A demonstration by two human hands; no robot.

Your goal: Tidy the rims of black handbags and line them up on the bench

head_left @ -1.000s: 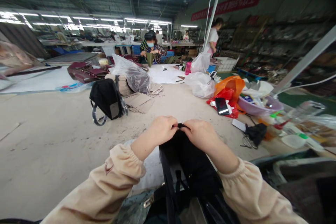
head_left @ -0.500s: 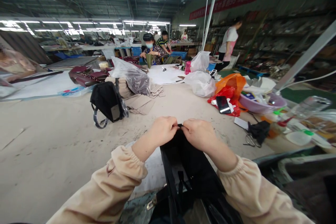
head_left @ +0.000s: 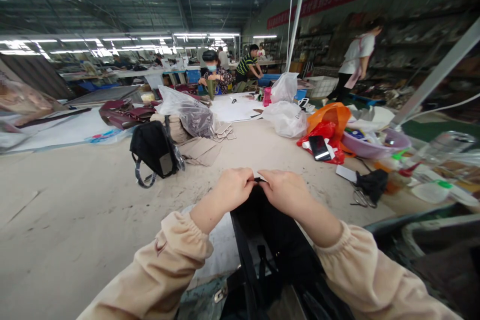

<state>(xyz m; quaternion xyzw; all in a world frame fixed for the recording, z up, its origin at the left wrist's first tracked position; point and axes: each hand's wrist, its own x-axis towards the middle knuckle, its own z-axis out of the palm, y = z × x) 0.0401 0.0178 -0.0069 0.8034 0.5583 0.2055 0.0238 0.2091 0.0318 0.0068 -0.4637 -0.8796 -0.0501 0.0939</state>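
Observation:
A black bag stands upright at the near edge of the big beige worktable, right in front of me. My left hand and my right hand meet at the bag's far top edge. Both are closed in a pinch on a small black part of that edge. What exactly the fingers pinch is too small to make out. A black strap hangs inside the bag's open mouth. Beige sleeves cover both forearms.
Another black bag lies at the table's middle left, by cardboard pieces and a clear plastic sack. White, orange and red plastic bags, a phone and a purple basin crowd the right. Other people work at far tables; one walks at right.
My hands hold the same pinch on the bag's top edge. The view has shifted slightly, and the person in the white top has walked further right.

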